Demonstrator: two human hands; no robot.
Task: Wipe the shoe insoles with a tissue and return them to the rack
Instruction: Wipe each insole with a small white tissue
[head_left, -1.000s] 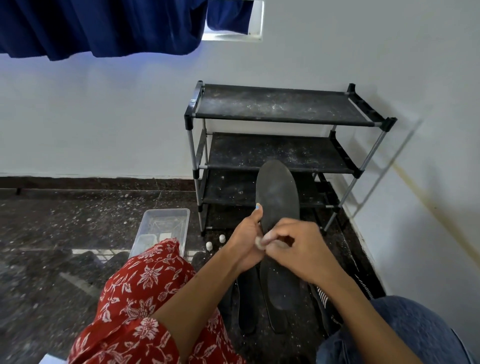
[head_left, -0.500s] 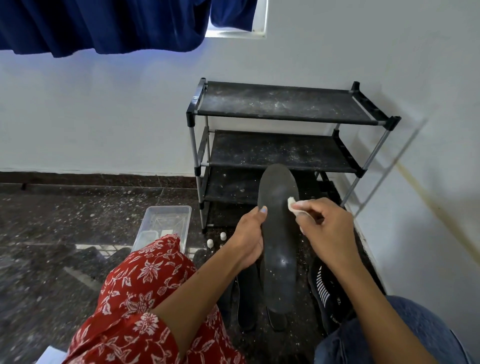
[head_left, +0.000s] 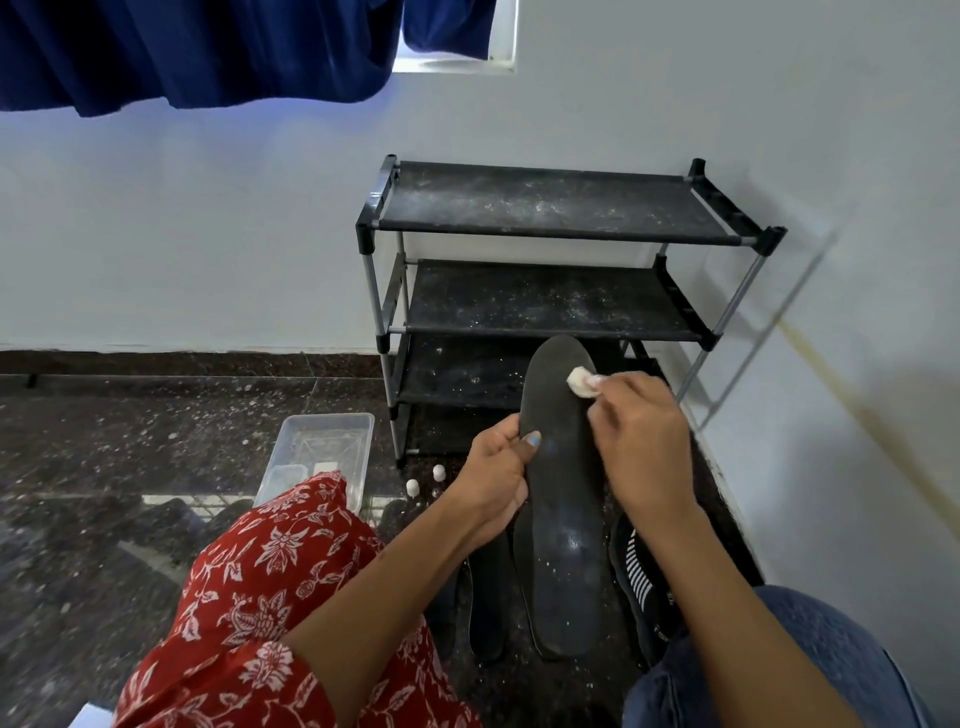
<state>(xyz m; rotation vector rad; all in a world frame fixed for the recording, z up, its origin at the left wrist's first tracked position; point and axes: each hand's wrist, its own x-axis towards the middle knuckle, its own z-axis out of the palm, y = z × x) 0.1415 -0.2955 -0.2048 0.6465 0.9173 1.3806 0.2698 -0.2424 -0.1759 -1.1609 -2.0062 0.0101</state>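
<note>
Item: dark insole (head_left: 563, 525), no legible marking, held upright before the rack's (head_left: 550, 208) lower shelves. Left hand (head_left: 493, 480) grasps its left edge; right hand (head_left: 641, 441) pinches a tissue wad (head_left: 581, 381) against the toe end. Second insole (head_left: 488, 597), possibly a pair, on speckled dark floor (head_left: 130, 441). Dusty shelves; white walls (head_left: 182, 234); clear tub (head_left: 322, 447).

Dark blue curtain (head_left: 197, 52), upper left of the frame, hanging before a window (head_left: 457, 62). White wall (head_left: 182, 234) with dark skirting. Dark speckled stone floor (head_left: 104, 457). Clear plastic tray (head_left: 322, 452), centre left, on the floor. Two small white caps (head_left: 426, 480), just right of the tray. Black shoe with white stripes (head_left: 639, 577), lower right.
</note>
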